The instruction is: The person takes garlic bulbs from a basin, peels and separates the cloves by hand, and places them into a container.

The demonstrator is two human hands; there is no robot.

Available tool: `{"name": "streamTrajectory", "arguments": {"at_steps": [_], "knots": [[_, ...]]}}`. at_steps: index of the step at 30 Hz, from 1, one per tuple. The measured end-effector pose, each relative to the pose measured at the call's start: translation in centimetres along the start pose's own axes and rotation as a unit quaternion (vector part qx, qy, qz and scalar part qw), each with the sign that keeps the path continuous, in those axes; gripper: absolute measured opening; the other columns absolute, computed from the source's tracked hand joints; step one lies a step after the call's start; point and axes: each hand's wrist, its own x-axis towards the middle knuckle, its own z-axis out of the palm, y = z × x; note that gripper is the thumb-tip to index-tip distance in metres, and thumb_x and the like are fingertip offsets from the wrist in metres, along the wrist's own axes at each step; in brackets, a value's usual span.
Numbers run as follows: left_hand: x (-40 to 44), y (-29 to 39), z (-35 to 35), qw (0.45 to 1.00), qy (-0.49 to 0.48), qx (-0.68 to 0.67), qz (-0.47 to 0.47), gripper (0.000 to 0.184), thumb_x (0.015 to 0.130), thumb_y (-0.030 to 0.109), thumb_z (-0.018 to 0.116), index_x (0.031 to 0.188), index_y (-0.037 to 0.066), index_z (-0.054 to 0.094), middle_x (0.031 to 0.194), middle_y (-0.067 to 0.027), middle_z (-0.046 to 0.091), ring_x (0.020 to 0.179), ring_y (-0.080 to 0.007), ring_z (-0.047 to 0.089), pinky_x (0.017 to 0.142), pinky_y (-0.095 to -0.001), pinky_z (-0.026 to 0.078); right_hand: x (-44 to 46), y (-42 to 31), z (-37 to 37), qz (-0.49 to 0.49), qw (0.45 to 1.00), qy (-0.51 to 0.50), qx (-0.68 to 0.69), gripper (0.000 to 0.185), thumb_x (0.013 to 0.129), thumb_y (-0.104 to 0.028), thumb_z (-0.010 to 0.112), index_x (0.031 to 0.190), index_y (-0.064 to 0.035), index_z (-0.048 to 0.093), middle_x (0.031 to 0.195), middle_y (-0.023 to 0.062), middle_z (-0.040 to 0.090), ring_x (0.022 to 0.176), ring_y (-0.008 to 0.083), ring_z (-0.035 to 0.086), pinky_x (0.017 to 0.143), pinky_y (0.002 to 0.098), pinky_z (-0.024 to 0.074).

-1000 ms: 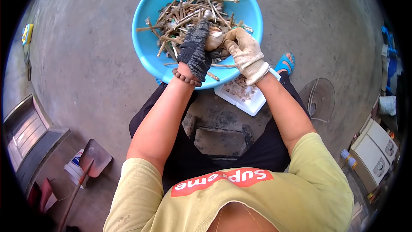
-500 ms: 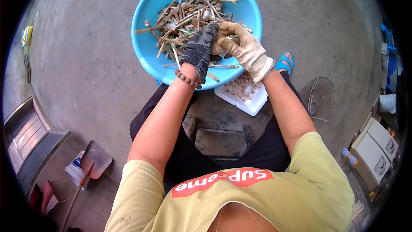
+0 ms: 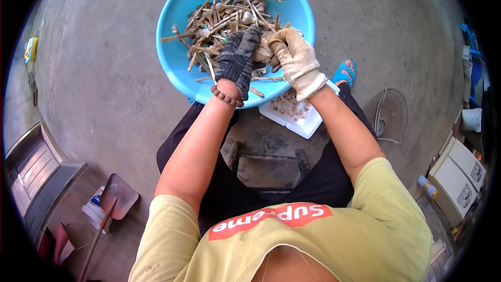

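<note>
A garlic bulb (image 3: 264, 52) is pinched between my two gloved hands over the near half of a light-blue basin (image 3: 164, 55). My left hand (image 3: 237, 57), in a dark grey knit glove, is closed against the bulb's left side with its fingers pointing up and away. On the other side my right hand (image 3: 296, 60), in a cream work glove with brown fingertips, curls its fingers onto the bulb. The gloves cover part of it. Heaped in the basin are dried garlic stalks (image 3: 209, 27) with bulbs, one a pale garlic bulb (image 3: 247, 18).
A white foam box (image 3: 308, 128) holding cloves or bits of skin sits under the basin's near right edge. A round mesh cover (image 3: 386, 115) lies on the floor at right. A shovel (image 3: 119, 197) and a white bucket (image 3: 94, 210) stand at lower left.
My right hand has shifted slightly down, its fingers curling in more tightly at the bulb. My left hand stays on the bulb. The whole view has shifted slightly.
</note>
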Motion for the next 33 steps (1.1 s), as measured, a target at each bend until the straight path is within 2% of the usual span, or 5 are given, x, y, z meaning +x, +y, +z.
{"name": "streamTrajectory", "arguments": {"at_steps": [2, 11, 18, 27, 33], "knots": [[-0.2, -0.6, 0.0, 1.0, 0.011, -0.024, -0.002, 0.045, 0.072, -0.002, 0.046, 0.115, 0.009, 0.047, 0.11, -0.0164, 0.049, 0.102, -0.0329, 0.047, 0.087, -0.0386, 0.039, -0.2, -0.7, 0.0, 0.048, 0.997, -0.027, 0.054, 0.015, 0.079, -0.016, 0.057, 0.088, -0.004, 0.055, 0.078, 0.0109, 0.058, 0.072, 0.022, 0.056, 0.063, 0.0307, 0.0454], [-0.2, -0.2, -0.7, 0.999, 0.021, 0.017, 0.023, 0.037, 0.075, 0.001, 0.042, 0.11, 0.008, 0.051, 0.107, -0.0132, 0.052, 0.099, -0.029, 0.049, 0.086, -0.0363, 0.04, -0.4, 0.3, 0.7, -0.235, 0.952, -0.017, -0.194, 0.02, 0.073, -0.011, 0.063, 0.086, -0.0003, 0.053, 0.085, 0.0147, 0.055, 0.077, 0.024, 0.055, 0.065, 0.0329, 0.0446], [0.0, 0.6, -0.5, 0.997, 0.038, -0.072, 0.007, 0.035, 0.076, 0.0, 0.04, 0.108, 0.006, 0.051, 0.107, -0.0143, 0.052, 0.1, -0.0307, 0.049, 0.087, -0.038, 0.039, -0.5, 0.7, 0.8, -0.064, 0.998, 0.022, -0.016, 0.008, 0.078, -0.007, 0.054, 0.079, -0.0018, 0.048, 0.065, 0.01, 0.054, 0.056, 0.019, 0.056, 0.05, 0.0311, 0.0454], [-0.7, 0.6, 0.5, 0.996, 0.014, -0.085, -0.022, 0.043, 0.076, 0.0, 0.042, 0.118, 0.004, 0.042, 0.114, -0.0168, 0.046, 0.107, -0.0319, 0.043, 0.092, -0.0384, 0.034, -0.8, -1.5, 0.5, 0.056, 0.993, 0.018, 0.098, 0.011, 0.077, -0.002, 0.055, 0.084, -0.0011, 0.046, 0.067, 0.0052, 0.053, 0.05, 0.0135, 0.054, 0.047, 0.0277, 0.0469], [-0.3, 0.3, 0.2, 0.998, -0.063, -0.024, 0.01, 0.054, 0.069, 0.004, 0.055, 0.12, 0.003, 0.039, 0.116, -0.0179, 0.045, 0.107, -0.0346, 0.042, 0.093, -0.0388, 0.033, 0.1, 0.3, 0.5, -0.038, 0.998, 0.034, 0.044, 0.012, 0.078, -0.002, 0.054, 0.088, -0.0018, 0.047, 0.072, 0.0061, 0.055, 0.066, 0.0179, 0.057, 0.06, 0.0283, 0.047]]}}
